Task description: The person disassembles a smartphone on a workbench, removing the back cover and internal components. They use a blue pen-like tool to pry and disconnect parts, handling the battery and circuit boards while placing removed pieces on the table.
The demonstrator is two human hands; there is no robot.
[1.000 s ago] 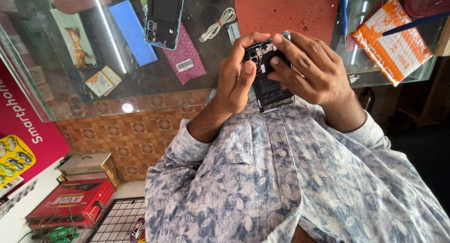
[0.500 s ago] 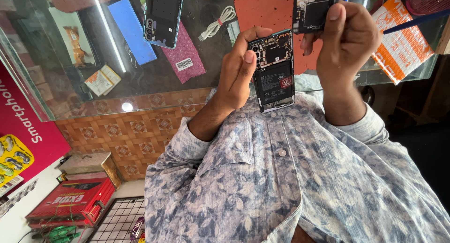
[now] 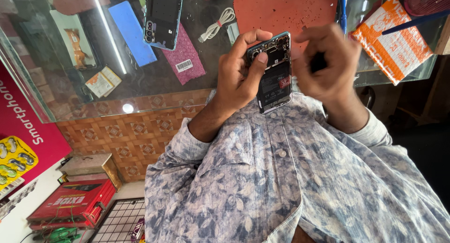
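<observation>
Opened phone [image 3: 274,74], back cover off, gripped upright in the left hand [image 3: 241,76] above the glass counter [image 3: 140,83]. Right hand [image 3: 328,67], blurred, pinches a small dark part just right. Disassembly stage; refitting would demand careful alignment.

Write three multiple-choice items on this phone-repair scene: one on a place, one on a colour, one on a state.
1. Where does the coiled white cable lie?
A. on the glass counter
B. on the floor
C. in a hand

2. What colour is the mat?
A. green
B. orange-red
C. white

3. How is the phone in the left hand?
A. sealed
B. back off, insides showing
C. wrapped

Answers: 1 A, it rests on the glass beside the mat; 2 B, its surface is orange-red; 3 B, board and battery are exposed. The right hand is blurred.
</observation>
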